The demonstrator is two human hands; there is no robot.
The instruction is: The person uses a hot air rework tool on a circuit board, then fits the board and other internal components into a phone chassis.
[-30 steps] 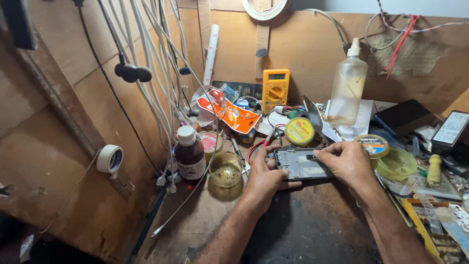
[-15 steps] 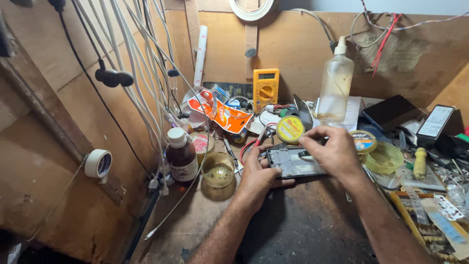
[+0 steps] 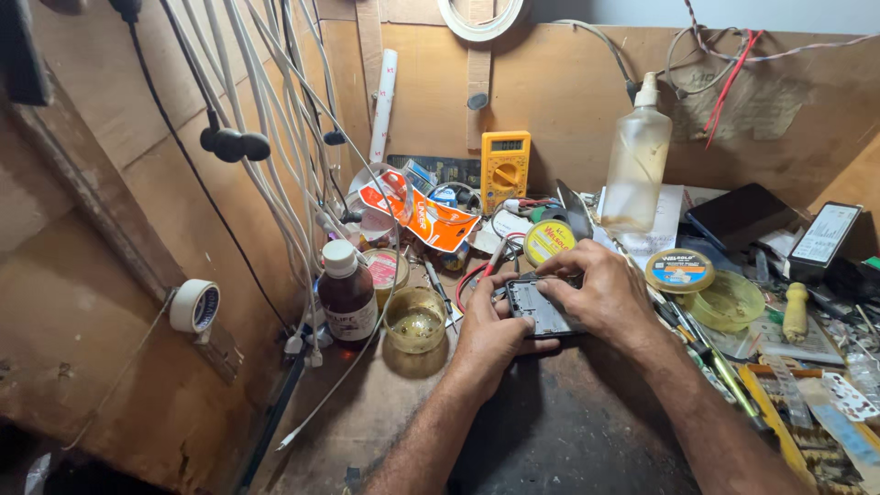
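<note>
- Setting: I look down on a dark, worn workbench (image 3: pixel 568 431) boxed in by brown plywood walls (image 3: pixel 550 101); white and black cables (image 3: pixel 275 137) hang down the left wall.
- Item in hand: a small dark-grey opened handset, rectangular, inner side up (image 3: pixel 541 307), lies low over the bench at centre, between both hands.
- My left hand (image 3: pixel 490 335): curled around the handset's left edge, thumb on top, fingers closed under it, gripping it.
- My right hand (image 3: pixel 600 298): draped over the handset's right half, fingers bent and pressing down on its top face; I cannot tell whether anything small sits under the fingertips.
- Left of the hands: a brown glass bottle with a white cap (image 3: pixel 346 293), and just beside it a small clear glass jar of yellowish liquid (image 3: pixel 415 319).
- Behind the hands: a round yellow tin (image 3: pixel 548 242) near the right fingers, a yellow multimeter (image 3: pixel 505 170) leaning on the back wall, an orange-and-white torn packet (image 3: pixel 431 220).
- Back right: a tall cloudy plastic squeeze bottle with a white nozzle (image 3: pixel 636 165), upright.
- Right side: a flat round tin with a blue-and-orange label (image 3: pixel 679 270), a translucent green round lid (image 3: pixel 726 300) next to it, a black rectangular slab (image 3: pixel 741 215) beyond.
- Left wall: a roll of white tape (image 3: pixel 194 306) hanging on a peg.
</note>
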